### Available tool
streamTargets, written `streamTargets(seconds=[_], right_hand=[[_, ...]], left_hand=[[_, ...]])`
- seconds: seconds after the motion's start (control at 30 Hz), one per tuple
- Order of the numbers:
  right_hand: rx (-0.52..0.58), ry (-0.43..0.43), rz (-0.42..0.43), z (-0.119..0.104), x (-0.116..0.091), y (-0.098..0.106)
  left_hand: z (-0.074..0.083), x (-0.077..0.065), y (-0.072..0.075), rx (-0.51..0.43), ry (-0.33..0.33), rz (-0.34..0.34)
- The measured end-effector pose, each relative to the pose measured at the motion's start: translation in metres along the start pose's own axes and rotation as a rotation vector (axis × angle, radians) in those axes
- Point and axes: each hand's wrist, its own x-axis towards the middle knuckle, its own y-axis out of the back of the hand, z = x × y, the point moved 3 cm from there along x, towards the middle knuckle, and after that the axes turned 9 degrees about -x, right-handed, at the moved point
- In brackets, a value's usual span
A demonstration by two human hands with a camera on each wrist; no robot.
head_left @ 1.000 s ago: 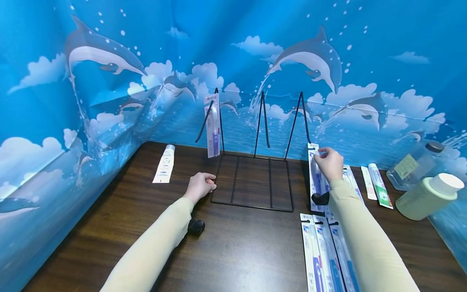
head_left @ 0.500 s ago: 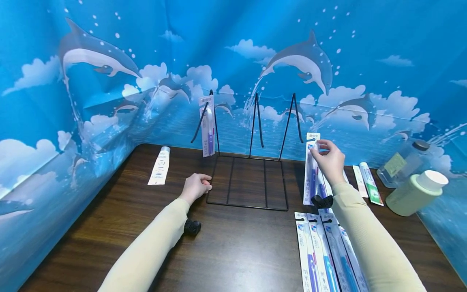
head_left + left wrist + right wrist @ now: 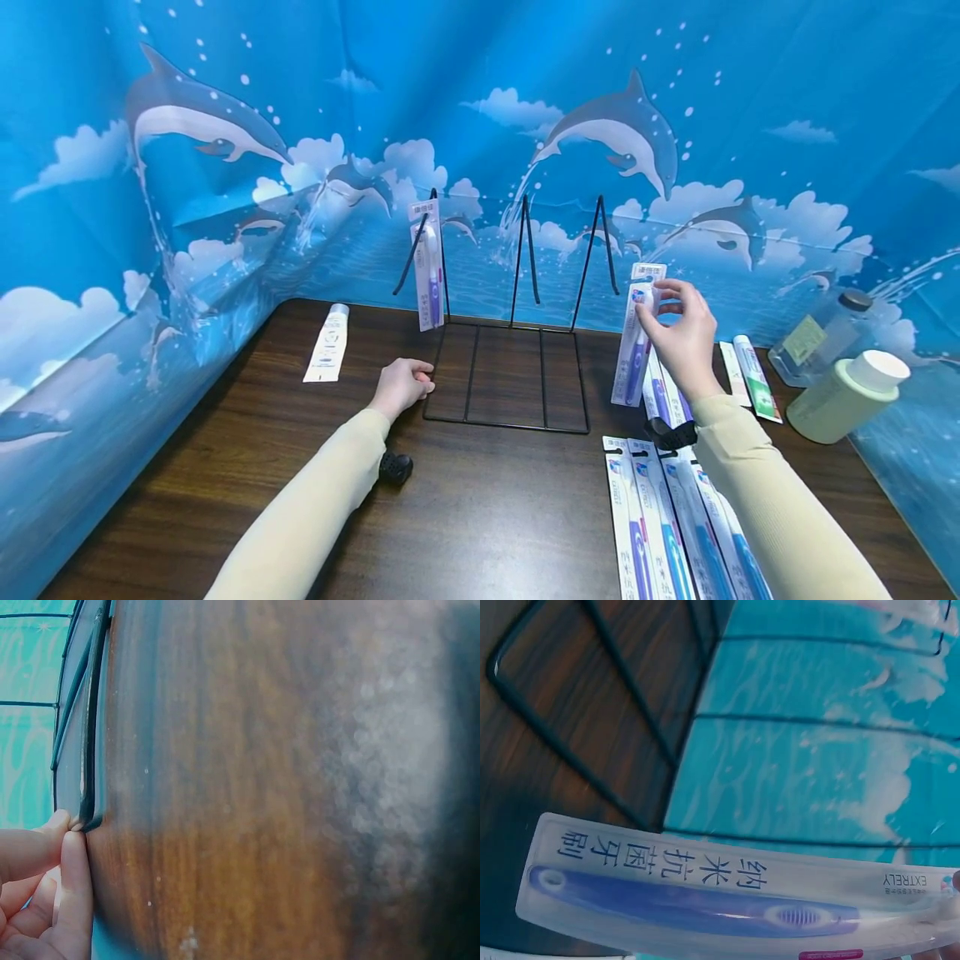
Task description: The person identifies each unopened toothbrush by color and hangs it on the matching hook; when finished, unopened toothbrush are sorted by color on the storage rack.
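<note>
In the head view my left hand (image 3: 401, 388) pinches the left edge of a black wire display rack (image 3: 480, 423). The left wrist view shows thumb and fingertips on a corner of its wire (image 3: 91, 750). My right hand (image 3: 684, 337) holds a packaged purple toothbrush (image 3: 632, 362) near its top, lifted and slightly tilted, right of the rack. Seen by the right wrist camera, the pack's purple handle (image 3: 697, 904) lies across the lower part, with fingertips just at the edge. Another packaged purple toothbrush (image 3: 428, 275) hangs on the rack's left hook.
Several packaged toothbrushes (image 3: 639, 517) lie in rows at the right, partly under my right arm. Beyond them are a toothpaste tube (image 3: 757, 379), a slim box (image 3: 735, 375), a pale green bottle (image 3: 843, 400) and a clear bottle (image 3: 813, 342). A white tube (image 3: 327, 343) lies at left.
My right hand has lifted the packaged toothbrush up off the others, and the pack now tilts with its lower end to the left. The left hand stays at the rack; the head view shifts slightly.
</note>
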Motion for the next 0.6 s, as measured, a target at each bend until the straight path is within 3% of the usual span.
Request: streamTargets(seconds=[0.2, 0.6], right_hand=[[0.048, 0.068, 0.076, -0.021, -0.015, 0.013], [0.171, 0.151, 0.136, -0.054, -0.039, 0.044]], left_hand=[[0.0, -0.001, 0.0, 0.005, -0.008, 0.002], [0.0, -0.001, -0.001, 0.007, -0.001, 0.005]])
